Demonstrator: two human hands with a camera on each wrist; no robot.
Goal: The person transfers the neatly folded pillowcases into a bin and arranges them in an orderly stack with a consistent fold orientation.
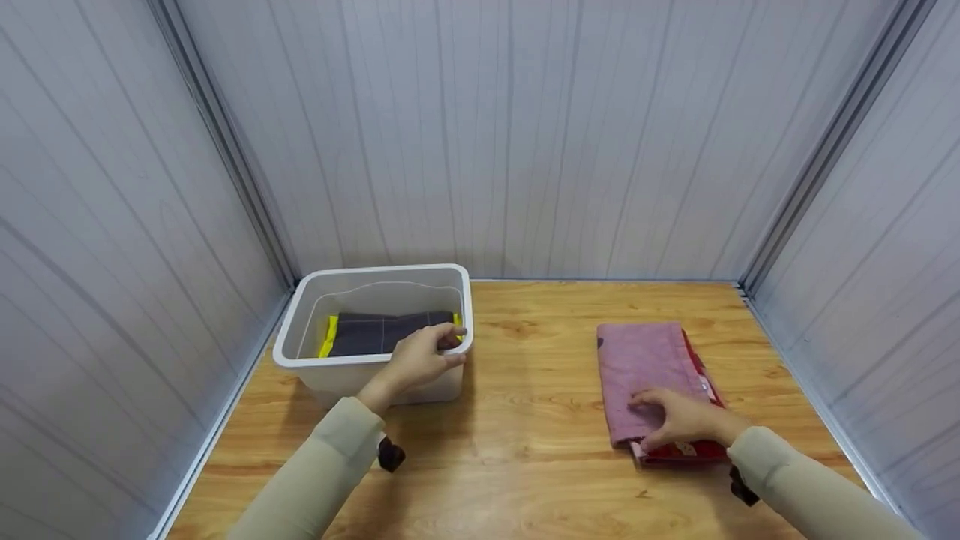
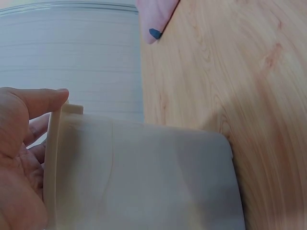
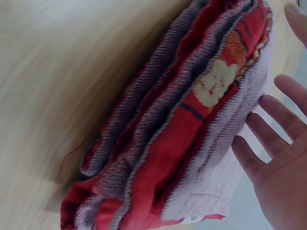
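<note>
Your fingers on the left hand curl over the near right rim of the white bin, thumb outside the wall and fingertips inside, so you grip that rim. The bin stands at the far left of the table and holds a dark folded cloth with a yellow edge. Your right hand lies flat with straight, slightly spread fingers on the near end of the folded pink towel, which rests on a red patterned cloth at the table's right side, well apart from the bin.
</note>
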